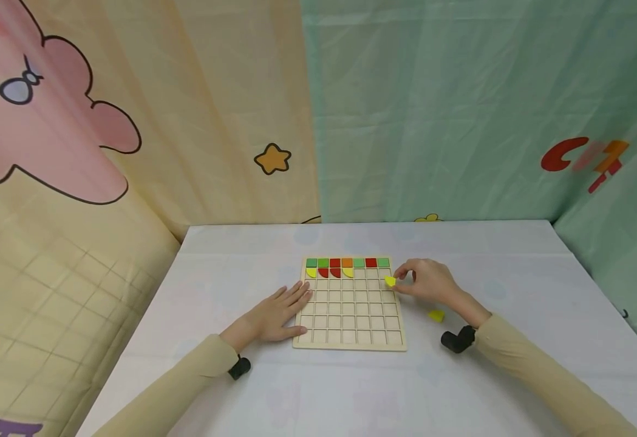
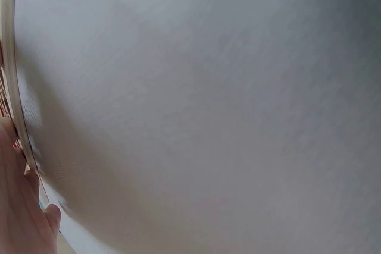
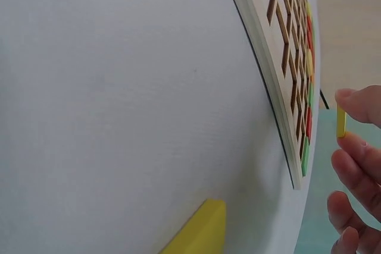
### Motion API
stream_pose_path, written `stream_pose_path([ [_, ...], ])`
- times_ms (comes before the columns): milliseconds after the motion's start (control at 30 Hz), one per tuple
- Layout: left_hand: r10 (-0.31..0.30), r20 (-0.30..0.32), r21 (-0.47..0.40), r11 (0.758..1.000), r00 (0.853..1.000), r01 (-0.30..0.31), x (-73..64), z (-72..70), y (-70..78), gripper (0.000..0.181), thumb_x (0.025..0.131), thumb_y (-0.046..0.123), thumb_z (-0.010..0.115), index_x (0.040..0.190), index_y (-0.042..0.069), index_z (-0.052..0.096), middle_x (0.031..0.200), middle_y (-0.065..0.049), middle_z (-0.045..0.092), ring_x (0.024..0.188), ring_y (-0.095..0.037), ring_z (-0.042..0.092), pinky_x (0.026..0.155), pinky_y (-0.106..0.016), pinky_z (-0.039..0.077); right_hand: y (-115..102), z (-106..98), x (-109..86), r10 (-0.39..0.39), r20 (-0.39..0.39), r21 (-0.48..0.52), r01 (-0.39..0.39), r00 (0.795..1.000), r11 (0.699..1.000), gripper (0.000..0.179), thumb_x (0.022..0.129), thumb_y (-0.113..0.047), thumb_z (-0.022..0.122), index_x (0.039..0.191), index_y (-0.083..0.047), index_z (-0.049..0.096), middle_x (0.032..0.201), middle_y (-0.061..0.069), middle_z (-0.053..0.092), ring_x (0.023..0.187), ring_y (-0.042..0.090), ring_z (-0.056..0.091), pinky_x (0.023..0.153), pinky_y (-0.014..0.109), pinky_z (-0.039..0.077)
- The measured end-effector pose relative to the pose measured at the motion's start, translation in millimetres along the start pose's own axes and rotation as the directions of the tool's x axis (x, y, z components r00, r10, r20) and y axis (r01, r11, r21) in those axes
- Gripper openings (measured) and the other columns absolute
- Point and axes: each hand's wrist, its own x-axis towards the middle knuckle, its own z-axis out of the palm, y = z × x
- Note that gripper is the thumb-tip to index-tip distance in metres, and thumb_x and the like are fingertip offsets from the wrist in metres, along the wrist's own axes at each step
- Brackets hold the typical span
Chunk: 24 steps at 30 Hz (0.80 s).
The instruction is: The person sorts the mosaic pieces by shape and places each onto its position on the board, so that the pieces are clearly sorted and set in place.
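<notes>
A square wooden grid board (image 1: 349,349) lies on the table. Its top row holds green, red and orange square tiles, and the row below has several yellow and red quarter-round tiles at the left. My left hand (image 1: 277,312) rests flat with spread fingers on the board's left edge. Between thumb and forefinger my right hand (image 1: 427,280) pinches a small yellow tile (image 3: 341,121) by the board's upper right edge. Another yellow tile (image 1: 436,315) lies on the table to the right of the board, below the right hand.
The white-covered table (image 1: 351,394) carries the board and the loose tile. Cream and green curtains with cartoon prints, among them an orange star (image 1: 272,159), hang behind and at the sides. A black wrist camera (image 1: 458,339) sits on the right wrist.
</notes>
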Motion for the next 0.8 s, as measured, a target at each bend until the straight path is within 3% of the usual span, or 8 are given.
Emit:
stream_pose_path([
  [800, -0.001, 0.012, -0.006, 1.0, 1.0, 0.002, -0.2, 0.3, 0.0, 0.082, 0.096, 0.062, 0.035, 0.155, 0.01, 0.011, 0.163, -0.008, 0.005, 0.151, -0.025, 0.004, 0.121, -0.048, 0.015, -19.6, 13.5, 35.8, 0.031, 0.054, -0.013, -0.031, 0.998, 0.999, 0.026, 0.076, -0.036, 0.077, 0.09, -0.014, 0.076, 0.085, -0.003, 0.072, 0.067, 0.009, 0.058, 0.051, 0.023, 0.043],
])
